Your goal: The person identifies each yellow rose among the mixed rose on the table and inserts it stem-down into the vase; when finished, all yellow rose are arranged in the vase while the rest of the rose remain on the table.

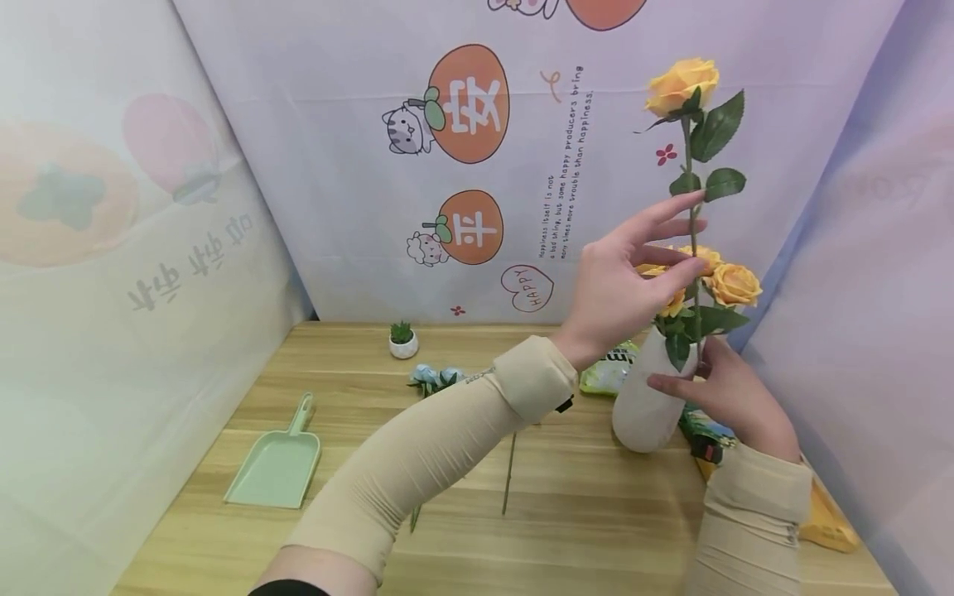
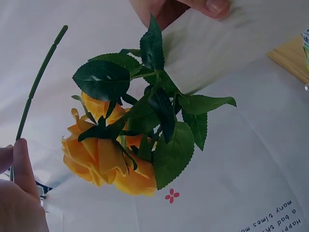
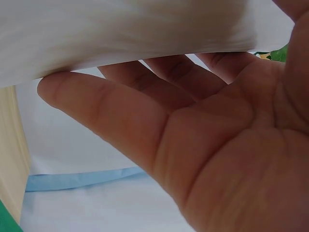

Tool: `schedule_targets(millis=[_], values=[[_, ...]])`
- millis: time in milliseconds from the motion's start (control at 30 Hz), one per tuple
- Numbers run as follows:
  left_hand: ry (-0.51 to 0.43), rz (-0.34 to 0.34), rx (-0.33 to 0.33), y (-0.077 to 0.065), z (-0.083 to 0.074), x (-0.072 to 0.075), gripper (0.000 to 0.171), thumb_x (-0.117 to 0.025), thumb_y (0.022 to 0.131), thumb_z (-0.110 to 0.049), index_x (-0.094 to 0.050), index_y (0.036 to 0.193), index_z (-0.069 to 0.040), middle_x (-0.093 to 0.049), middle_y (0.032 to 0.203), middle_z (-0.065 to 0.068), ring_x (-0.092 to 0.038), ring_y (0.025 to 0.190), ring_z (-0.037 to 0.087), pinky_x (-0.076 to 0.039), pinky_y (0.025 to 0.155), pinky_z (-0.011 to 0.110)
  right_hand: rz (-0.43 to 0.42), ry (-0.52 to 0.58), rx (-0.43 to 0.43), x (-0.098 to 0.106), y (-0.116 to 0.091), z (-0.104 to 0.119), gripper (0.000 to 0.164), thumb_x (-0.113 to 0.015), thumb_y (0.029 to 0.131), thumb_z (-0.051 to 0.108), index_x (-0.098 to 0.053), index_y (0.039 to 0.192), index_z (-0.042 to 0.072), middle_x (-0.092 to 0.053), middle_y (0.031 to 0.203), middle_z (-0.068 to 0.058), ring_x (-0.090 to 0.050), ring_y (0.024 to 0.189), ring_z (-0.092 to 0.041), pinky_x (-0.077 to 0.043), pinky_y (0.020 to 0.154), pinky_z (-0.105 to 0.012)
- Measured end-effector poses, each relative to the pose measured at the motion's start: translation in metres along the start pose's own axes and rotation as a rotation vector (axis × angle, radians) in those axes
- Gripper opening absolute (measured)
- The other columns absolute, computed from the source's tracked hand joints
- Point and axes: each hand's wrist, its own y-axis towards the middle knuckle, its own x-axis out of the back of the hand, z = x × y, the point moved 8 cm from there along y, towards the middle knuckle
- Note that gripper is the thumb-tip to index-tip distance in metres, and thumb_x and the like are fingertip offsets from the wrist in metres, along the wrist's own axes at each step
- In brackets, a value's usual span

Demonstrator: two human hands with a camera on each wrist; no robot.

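Note:
My left hand (image 1: 614, 277) pinches the stem of a long yellow artificial rose (image 1: 681, 87) between thumb and fingers, holding it upright above a white vase (image 1: 644, 410). In the left wrist view the stem's bare lower end (image 2: 36, 87) points past the flowers, beside the vase's mouth. Several yellow roses (image 1: 734, 285) with green leaves (image 2: 176, 154) stand in the vase. My right hand (image 1: 738, 397) grips the vase near its top, and the vase tilts to the right. In the right wrist view, thumb and fingers spread along the vase wall (image 3: 145, 34).
Blue artificial flowers (image 1: 436, 377) lie on the wooden table (image 1: 581, 513), partly behind my left forearm. A green dustpan (image 1: 276, 472) and a small potted succulent (image 1: 402, 339) are to the left. A green packet (image 1: 607, 377) sits behind the vase; a yellow packet (image 1: 827, 517) is at right.

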Motion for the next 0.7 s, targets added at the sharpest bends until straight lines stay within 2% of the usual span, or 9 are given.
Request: schedule_targets(millis=[100,200,333,400,700], values=[[0.04,0.005,0.009,0.004,0.006,-0.009,0.062,-0.08,0.097,-0.002,-0.059,0.154,-0.014,-0.076,0.132,0.004,-0.072,0.092,-0.008,-0.061,0.083,0.016,-0.004,-0.053,-0.034,0.002,0.0,-0.004,0.082,-0.079,0.092,0.066,-0.048,0.12,-0.005,-0.058,0.119,-0.026,-0.063,0.106,-0.043,-0.057,0.077,-0.047],[0.096,0.004,0.001,0.007,0.012,-0.013,0.06,-0.08,0.098,-0.003,-0.06,0.153,-0.014,-0.076,0.132,0.004,-0.072,0.092,-0.008,-0.06,0.081,0.014,0.003,-0.036,-0.032,0.002,-0.001,-0.003,0.088,-0.078,0.092,0.066,-0.048,0.129,-0.007,-0.056,0.131,-0.031,-0.06,0.119,-0.051,-0.058,0.086,-0.057],[0.138,-0.015,-0.012,0.009,0.022,-0.012,0.059,-0.08,0.098,-0.005,-0.06,0.153,-0.013,-0.076,0.132,0.004,-0.073,0.093,-0.006,-0.06,0.08,0.013,0.013,0.007,-0.018,0.0,-0.001,-0.002,0.101,-0.079,0.092,0.065,-0.039,0.149,-0.009,-0.046,0.152,-0.035,-0.046,0.139,-0.06,-0.05,0.102,-0.072],[0.147,-0.028,-0.022,0.009,0.025,-0.011,0.059,-0.08,0.098,-0.004,-0.06,0.153,-0.013,-0.076,0.132,0.004,-0.074,0.094,-0.004,-0.06,0.08,0.013,0.011,0.028,-0.002,-0.001,0.0,0.0,0.104,-0.08,0.092,0.063,-0.036,0.155,-0.008,-0.042,0.158,-0.034,-0.044,0.142,-0.06,-0.048,0.105,-0.073],[0.19,-0.051,-0.074,0.008,0.034,-0.008,0.056,-0.077,0.1,-0.004,-0.06,0.153,-0.012,-0.075,0.134,0.006,-0.075,0.097,-0.001,-0.059,0.083,0.013,-0.004,0.079,0.043,-0.002,0.001,0.004,0.107,-0.083,0.093,0.055,-0.028,0.163,-0.005,-0.039,0.162,-0.032,-0.041,0.145,-0.061,-0.045,0.109,-0.074]])
